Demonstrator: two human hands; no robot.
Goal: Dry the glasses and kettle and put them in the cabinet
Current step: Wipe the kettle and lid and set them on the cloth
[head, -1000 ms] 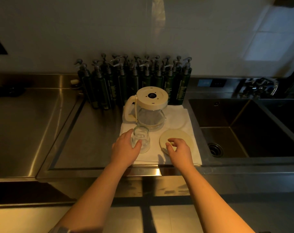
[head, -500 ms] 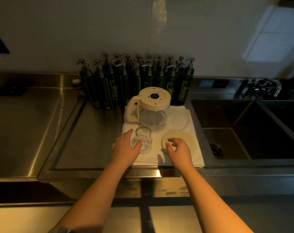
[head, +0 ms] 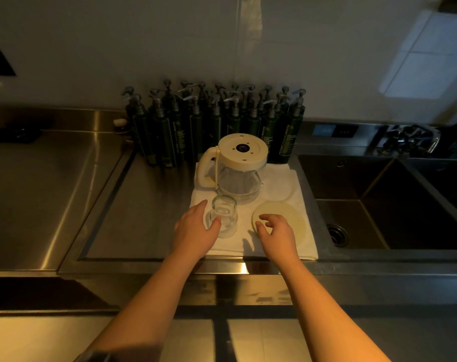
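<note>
Left hand (head: pixel 196 231) cupped around the left side of a clear glass (head: pixel 224 216), thumb tip against its near wall, fingers spread past its far side; whether the glass is lifted cannot be told; the glass stands mouth-down on a white towel (head: pixel 279 246), long axis vertical, narrower end uppermost. Right hand (head: pixel 275 231) held apart from the glass, fingers loosely curled and parted, tips at the near edge of a cream disc (head: pixel 287 218) lying flat on the towel; contact cannot be confirmed. Behind the glass, a kettle (head: pixel 238 173) stands inverted, cream base up, handle pointing left. Dark pump bottles (head: pixel 214 126) line the wall; a steel sink (head: pixel 379 205) lies right.
</note>
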